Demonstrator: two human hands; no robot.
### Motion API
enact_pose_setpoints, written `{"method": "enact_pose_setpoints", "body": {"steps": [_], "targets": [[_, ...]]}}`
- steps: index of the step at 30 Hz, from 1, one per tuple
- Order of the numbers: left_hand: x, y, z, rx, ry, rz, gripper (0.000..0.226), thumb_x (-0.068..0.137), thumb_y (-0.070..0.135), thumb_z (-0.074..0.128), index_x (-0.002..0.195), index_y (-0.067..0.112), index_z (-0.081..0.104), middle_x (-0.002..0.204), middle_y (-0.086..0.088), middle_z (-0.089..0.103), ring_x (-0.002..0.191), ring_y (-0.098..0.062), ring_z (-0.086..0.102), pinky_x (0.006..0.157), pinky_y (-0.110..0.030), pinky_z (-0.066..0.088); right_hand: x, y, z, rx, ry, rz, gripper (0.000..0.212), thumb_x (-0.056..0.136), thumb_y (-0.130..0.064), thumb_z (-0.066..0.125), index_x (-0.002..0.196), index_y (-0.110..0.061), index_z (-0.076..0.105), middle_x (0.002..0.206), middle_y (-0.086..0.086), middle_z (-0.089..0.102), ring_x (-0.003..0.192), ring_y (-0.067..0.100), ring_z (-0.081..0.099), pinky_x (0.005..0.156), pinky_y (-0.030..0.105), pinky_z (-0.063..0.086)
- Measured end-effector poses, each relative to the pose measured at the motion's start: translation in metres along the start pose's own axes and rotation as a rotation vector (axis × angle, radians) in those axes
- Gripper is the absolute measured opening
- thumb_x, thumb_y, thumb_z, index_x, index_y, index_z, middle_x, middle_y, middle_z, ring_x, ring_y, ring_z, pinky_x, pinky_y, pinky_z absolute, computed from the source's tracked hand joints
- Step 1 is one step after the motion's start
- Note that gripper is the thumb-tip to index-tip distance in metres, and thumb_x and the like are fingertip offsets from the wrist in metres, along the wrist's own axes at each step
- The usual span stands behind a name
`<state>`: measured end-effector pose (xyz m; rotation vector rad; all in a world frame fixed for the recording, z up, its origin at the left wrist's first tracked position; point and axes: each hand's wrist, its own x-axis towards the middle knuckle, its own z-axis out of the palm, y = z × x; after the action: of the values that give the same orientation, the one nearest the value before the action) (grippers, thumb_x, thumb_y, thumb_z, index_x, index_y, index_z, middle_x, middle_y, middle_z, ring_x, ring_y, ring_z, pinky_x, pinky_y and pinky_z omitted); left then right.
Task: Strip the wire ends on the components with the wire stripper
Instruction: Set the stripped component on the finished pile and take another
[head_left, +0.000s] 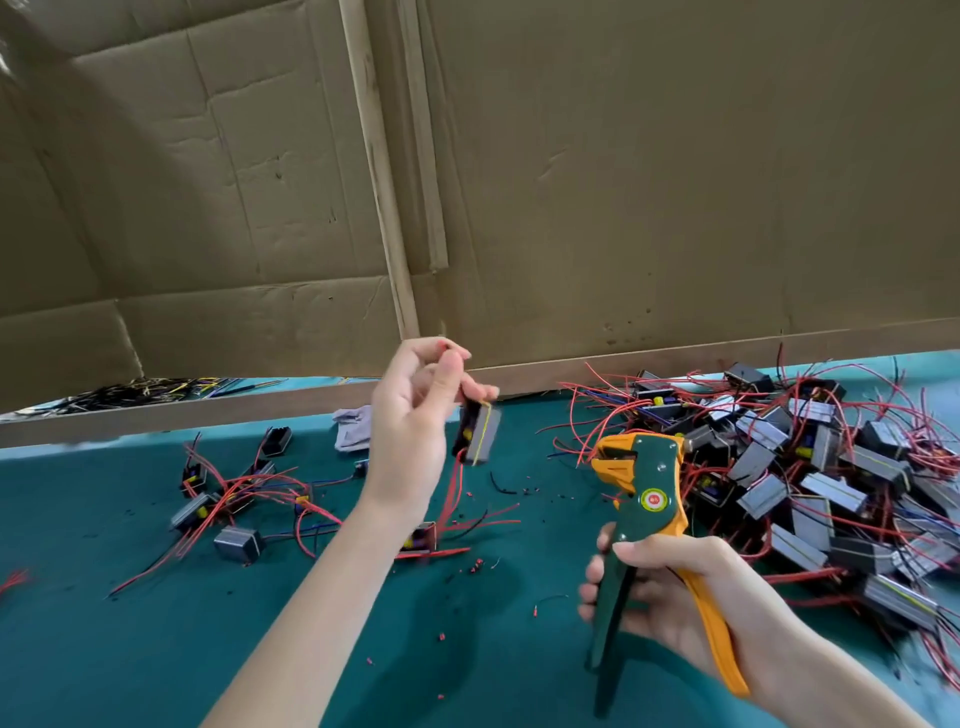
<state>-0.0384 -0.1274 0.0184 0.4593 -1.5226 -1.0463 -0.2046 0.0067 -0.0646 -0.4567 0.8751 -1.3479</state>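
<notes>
The left hand (410, 415) is holding one component (480, 434) up over the middle of the table (156, 649), curled fingers and thumb pinching its upper end, its red wires hanging down. The right hand (675, 592) is gripping the single stripper (644, 493) near the front edge, fingers wrapping the green handle and the orange handle lying against the palm. The handles are standing spread, and the orange head is pointing up, near the held component but apart from it.

Roughly half a dozen components (218, 499) are lying loose toward the left edge, and one more is sitting just beside the left forearm. A tangled pile (810, 467), too many to count, is filling the far right corner and running along the right edge. One grey cloth (353, 427) is lying by the far edge.

A teal mat is covering the table, with small scraps (475, 566) of red and black insulation scattered over it. Creased cardboard (623, 156) is standing along the far edge, closing off the room behind
</notes>
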Motion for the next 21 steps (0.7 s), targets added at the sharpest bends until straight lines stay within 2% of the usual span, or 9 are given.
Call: {"method": "enact_pose_setpoints", "body": {"steps": [2, 4, 7, 9, 13, 17, 19, 21], "targets": [[-0.005, -0.008, 0.005, 0.098, -0.054, 0.016, 0.015, 0.098, 0.021, 0.050, 0.092, 0.023, 0.063, 0.064, 0.007, 0.061, 0.074, -0.024, 0.066, 0.078, -0.033, 0.051, -0.002, -0.001, 0.002, -0.015, -0.013, -0.031, 0.027, 0.059, -0.002, 0.065, 0.085, 0.004, 0.063, 0.076, 0.025, 0.060, 0.067, 0.041, 0.063, 0.063, 0.048, 0.057], [-0.009, -0.019, 0.011, 0.121, -0.113, -0.074, 0.020, 0.099, 0.021, 0.049, 0.095, 0.026, 0.068, 0.064, 0.007, 0.055, 0.069, -0.025, 0.061, 0.075, -0.038, 0.055, -0.004, -0.001, 0.003, -0.027, -0.023, -0.054, 0.024, 0.060, -0.002, 0.065, 0.083, 0.003, 0.065, 0.077, 0.026, 0.060, 0.068, 0.041, 0.063, 0.064, 0.049, 0.057], [-0.021, -0.043, 0.020, 0.150, -0.174, -0.304, 0.027, 0.100, 0.006, 0.043, 0.106, 0.018, 0.067, 0.072, 0.002, 0.051, 0.067, -0.008, 0.051, 0.066, -0.028, 0.058, -0.005, -0.001, 0.004, -0.044, -0.026, -0.057, 0.025, 0.060, -0.002, 0.064, 0.084, 0.004, 0.064, 0.076, 0.026, 0.060, 0.068, 0.041, 0.064, 0.063, 0.049, 0.058], [-0.030, -0.056, 0.022, 0.211, -0.205, -0.384, 0.026, 0.099, 0.005, 0.045, 0.114, 0.013, 0.064, 0.079, 0.000, 0.058, 0.072, -0.006, 0.055, 0.065, -0.023, 0.055, -0.005, -0.001, 0.005, -0.047, -0.017, -0.046, 0.028, 0.059, -0.003, 0.063, 0.086, 0.004, 0.062, 0.076, 0.026, 0.060, 0.067, 0.040, 0.064, 0.062, 0.048, 0.058], [-0.033, -0.065, 0.020, 0.228, -0.151, -0.386, 0.008, 0.093, 0.008, 0.057, 0.096, 0.014, 0.062, 0.083, -0.003, 0.069, 0.079, -0.010, 0.066, 0.072, -0.027, 0.056, -0.005, -0.005, 0.006, -0.042, 0.004, -0.052, 0.031, 0.058, -0.002, 0.063, 0.088, 0.004, 0.061, 0.075, 0.026, 0.060, 0.066, 0.041, 0.064, 0.061, 0.047, 0.058], [-0.030, -0.063, 0.020, 0.169, -0.124, -0.396, 0.004, 0.093, 0.014, 0.060, 0.089, 0.014, 0.062, 0.078, 0.002, 0.070, 0.072, -0.011, 0.068, 0.062, -0.016, 0.050, -0.005, -0.005, 0.006, -0.035, 0.008, -0.048, 0.031, 0.058, -0.001, 0.064, 0.088, 0.004, 0.061, 0.075, 0.026, 0.061, 0.066, 0.041, 0.064, 0.061, 0.048, 0.058], [-0.030, -0.062, 0.021, 0.169, -0.134, -0.401, 0.004, 0.093, 0.017, 0.060, 0.090, 0.015, 0.062, 0.076, 0.004, 0.071, 0.075, -0.012, 0.069, 0.067, -0.020, 0.051, -0.004, -0.004, 0.006, -0.042, 0.005, -0.041, 0.033, 0.056, -0.001, 0.066, 0.088, 0.004, 0.061, 0.075, 0.026, 0.061, 0.066, 0.041, 0.064, 0.061, 0.048, 0.058], [-0.031, -0.061, 0.022, 0.151, -0.139, -0.402, 0.005, 0.094, 0.018, 0.060, 0.091, 0.015, 0.061, 0.076, 0.005, 0.069, 0.079, -0.013, 0.067, 0.077, -0.029, 0.054, -0.003, -0.003, 0.006, -0.044, 0.005, -0.038, 0.039, 0.047, -0.002, 0.072, 0.084, 0.004, 0.063, 0.075, 0.026, 0.061, 0.066, 0.041, 0.064, 0.061, 0.048, 0.058]]}}
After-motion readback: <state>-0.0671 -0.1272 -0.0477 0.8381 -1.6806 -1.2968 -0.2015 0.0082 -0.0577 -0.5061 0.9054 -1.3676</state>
